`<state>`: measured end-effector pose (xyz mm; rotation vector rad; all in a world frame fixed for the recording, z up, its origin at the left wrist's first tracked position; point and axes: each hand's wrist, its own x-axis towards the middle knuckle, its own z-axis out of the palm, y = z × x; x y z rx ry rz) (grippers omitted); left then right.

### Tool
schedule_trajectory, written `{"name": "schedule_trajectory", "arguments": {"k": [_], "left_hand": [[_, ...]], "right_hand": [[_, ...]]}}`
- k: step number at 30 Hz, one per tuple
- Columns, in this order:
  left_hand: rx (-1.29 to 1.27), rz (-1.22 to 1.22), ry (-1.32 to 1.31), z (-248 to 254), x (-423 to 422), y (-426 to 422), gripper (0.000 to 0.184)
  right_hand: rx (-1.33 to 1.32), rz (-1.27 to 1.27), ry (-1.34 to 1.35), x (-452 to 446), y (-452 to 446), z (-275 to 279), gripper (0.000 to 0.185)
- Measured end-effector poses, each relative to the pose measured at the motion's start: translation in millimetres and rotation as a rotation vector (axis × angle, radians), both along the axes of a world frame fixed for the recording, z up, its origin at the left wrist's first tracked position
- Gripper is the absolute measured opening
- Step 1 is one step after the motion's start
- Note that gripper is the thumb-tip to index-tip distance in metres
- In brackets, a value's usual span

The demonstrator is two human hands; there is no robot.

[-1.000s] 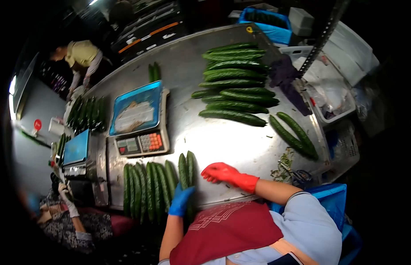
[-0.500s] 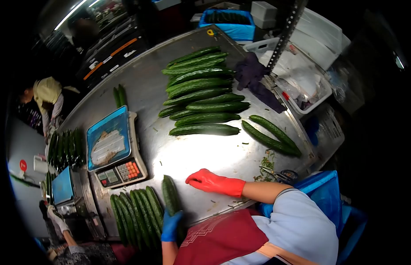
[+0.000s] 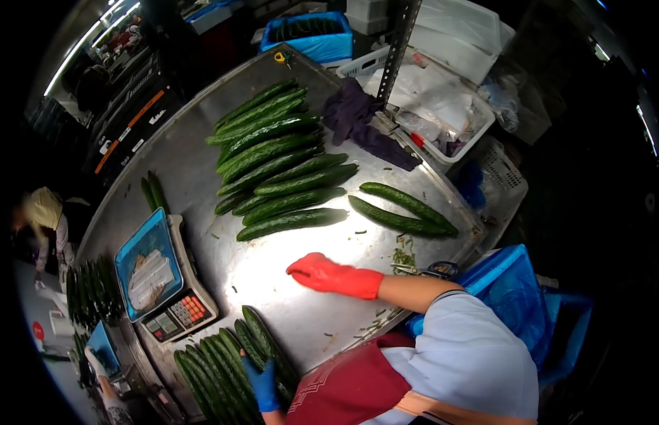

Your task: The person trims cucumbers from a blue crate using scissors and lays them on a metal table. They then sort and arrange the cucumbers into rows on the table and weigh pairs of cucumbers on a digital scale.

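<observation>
My left hand [image 3: 261, 380], in a blue glove with a bare fingertip showing, rests on the cucumbers [image 3: 215, 368] lined up at the table's near edge; its fingers are spread. Two cucumbers [image 3: 264, 338] lie under and beside it. My right hand [image 3: 334, 275], in a red glove, hovers over the metal table [image 3: 294, 265] with its fingers bent together; whether anything small is in them is hidden. A row of cucumbers [image 3: 273, 153] lies beyond it, and two separate cucumbers [image 3: 402, 216] are to the right.
A scale [image 3: 179, 316] with a blue tray stands at the left. Scissors [image 3: 441, 270] and green scraps lie near the right edge. A dark cloth [image 3: 365, 127] sits by a metal post [image 3: 397, 53] and a white basket [image 3: 450, 145]. Other people work at the far left.
The view has turned to the right. My left hand has loosened from the cucumber it gripped and its fingers have spread. My right hand remains bent above the table.
</observation>
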<state>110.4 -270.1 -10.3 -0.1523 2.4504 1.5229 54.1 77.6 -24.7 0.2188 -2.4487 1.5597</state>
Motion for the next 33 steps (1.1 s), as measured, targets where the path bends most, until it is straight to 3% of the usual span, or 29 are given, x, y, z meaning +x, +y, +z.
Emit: {"name": "schedule_trajectory", "arguments": {"k": [3, 4, 5, 6, 8, 12, 15, 18, 22, 26, 29, 33], "left_hand": [[-0.386, -0.313, 0.062, 23, -6, 0, 0.078], [-0.364, -0.339, 0.071, 22, -7, -2, 0.080], [-0.339, -0.364, 0.080, 20, -7, -3, 0.081], [-0.314, -0.387, 0.089, 18, -5, -2, 0.083], [-0.406, -0.408, 0.102, 22, 0, 12, 0.086], [-0.564, -0.361, 0.129, 29, 6, 32, 0.091], [-0.577, -0.320, 0.200, 21, 11, 25, 0.091], [-0.580, -0.294, 0.260, 24, 12, 31, 0.084], [-0.691, -0.319, 0.272, 26, 15, 37, 0.073], [-0.659, -0.306, 0.287, 28, 15, 37, 0.070], [-0.630, -0.306, 0.271, 24, 17, 32, 0.070], [-0.630, -0.319, 0.300, 23, 16, 27, 0.070]], "right_hand": [[0.117, -0.191, -0.011, 21, 50, 27, 0.024], [0.074, -0.323, -0.016, 29, 67, 46, 0.023], [0.216, -0.422, 0.057, 26, 97, 17, 0.021], [0.156, -0.458, 0.000, 44, 120, 51, 0.022], [0.138, -0.675, 0.017, 62, 151, 51, 0.020], [0.668, -0.573, -0.292, 85, 164, 53, 0.028], [0.866, -0.494, -0.485, 83, 157, 34, 0.037], [0.738, -0.466, -0.370, 77, 153, 25, 0.044], [0.542, -0.181, -0.124, 41, 101, 74, 0.048], [0.664, -0.013, -0.124, -29, 40, 49, 0.054], [0.838, -0.183, 0.120, -75, 15, 8, 0.044], [0.696, -0.085, 0.049, -78, 26, 14, 0.042]]}}
